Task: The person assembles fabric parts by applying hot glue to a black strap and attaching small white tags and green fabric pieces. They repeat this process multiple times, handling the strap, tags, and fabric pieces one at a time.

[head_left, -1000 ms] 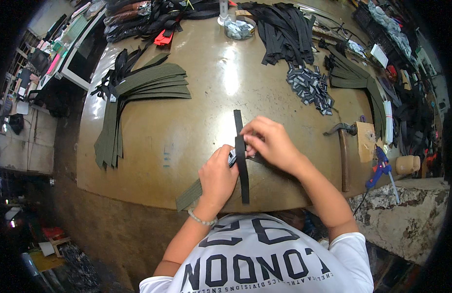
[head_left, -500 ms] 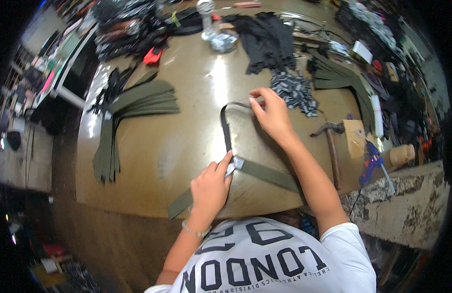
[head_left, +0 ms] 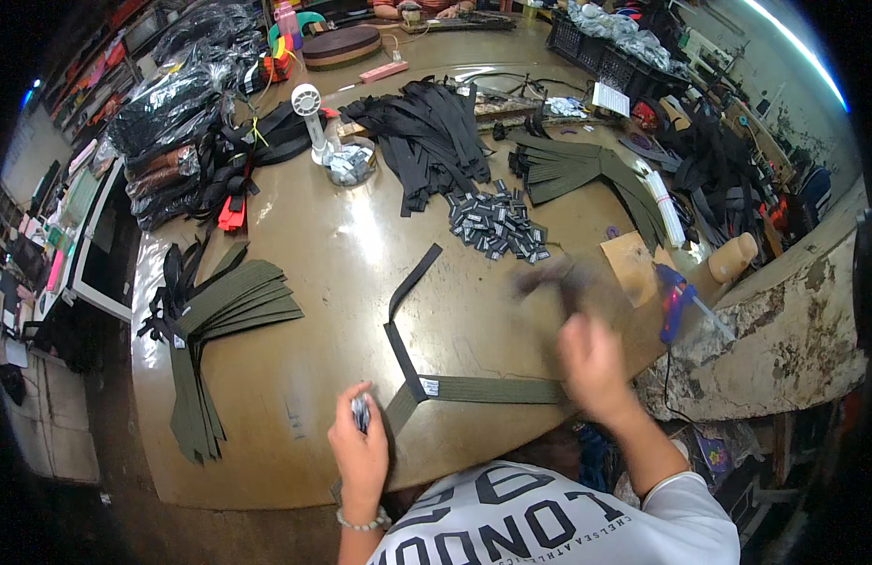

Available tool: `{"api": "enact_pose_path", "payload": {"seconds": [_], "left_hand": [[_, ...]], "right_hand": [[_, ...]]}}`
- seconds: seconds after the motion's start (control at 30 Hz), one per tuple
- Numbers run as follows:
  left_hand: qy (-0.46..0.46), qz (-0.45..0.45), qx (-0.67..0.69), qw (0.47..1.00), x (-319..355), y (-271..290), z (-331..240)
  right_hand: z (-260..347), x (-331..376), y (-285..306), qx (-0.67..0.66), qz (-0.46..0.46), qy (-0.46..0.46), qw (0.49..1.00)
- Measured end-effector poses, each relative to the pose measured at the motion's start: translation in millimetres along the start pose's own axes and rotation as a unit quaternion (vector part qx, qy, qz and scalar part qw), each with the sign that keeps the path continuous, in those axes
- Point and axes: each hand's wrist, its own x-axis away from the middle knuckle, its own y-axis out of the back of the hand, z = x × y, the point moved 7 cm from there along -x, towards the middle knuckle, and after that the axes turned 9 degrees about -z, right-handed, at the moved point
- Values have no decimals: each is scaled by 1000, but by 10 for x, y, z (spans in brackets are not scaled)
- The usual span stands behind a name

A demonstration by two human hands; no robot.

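A Y-shaped strap piece lies on the table before me. Its black strip [head_left: 405,350] points away and bends partway; the olive webbing [head_left: 492,389] spreads to both sides, with a small white label [head_left: 429,386] by the joint. My left hand [head_left: 358,457], just left of the joint, has its fingers closed round several small grey-and-black pieces [head_left: 360,412], partly hidden. Smeared by motion, my right hand [head_left: 591,367] grips a hammer [head_left: 560,282] by its handle above the right end of the webbing. Beyond lies a heap of small black-and-grey pieces [head_left: 497,221].
Olive strap bundles lie left [head_left: 238,301] and far right [head_left: 572,174]. Black straps [head_left: 426,137], a clear bag [head_left: 349,163] and a white fan [head_left: 307,104] stand further back. At right are a tan board [head_left: 632,264] and a blue tool [head_left: 676,301]. Another person's hands [head_left: 412,11] show at the far edge.
My right hand has let go of the black strip and picked up the hammer, which lay at the right. My left hand has left the joint and moved left. The view has shifted.
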Motion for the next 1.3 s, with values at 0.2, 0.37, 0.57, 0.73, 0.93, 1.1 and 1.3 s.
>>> {"api": "enact_pose_path", "payload": {"seconds": [0.2,0.37,0.57,0.73,0.93,1.1,1.3], "left_hand": [[-6,-60,75,995,111,-36,117],[-4,-21,38,999,112,-97,143],[-122,72,-148,979,26,-247,-114],[-49,57,-124,989,10,-415,-149],[-97,64,-212,970,82,-584,-307],[-47,67,-198,977,55,-574,-175],[-63,42,-112,991,57,-259,-98]], "right_hand": [[487,497,-918,21,207,226,952],[511,527,-933,24,232,245,941],[250,354,-769,-3,190,110,976],[-318,-180,13,-13,-112,104,988],[-948,-337,241,262,-194,56,944],[-955,-267,125,244,-185,177,935],[-936,-289,124,262,-174,156,936]]}}
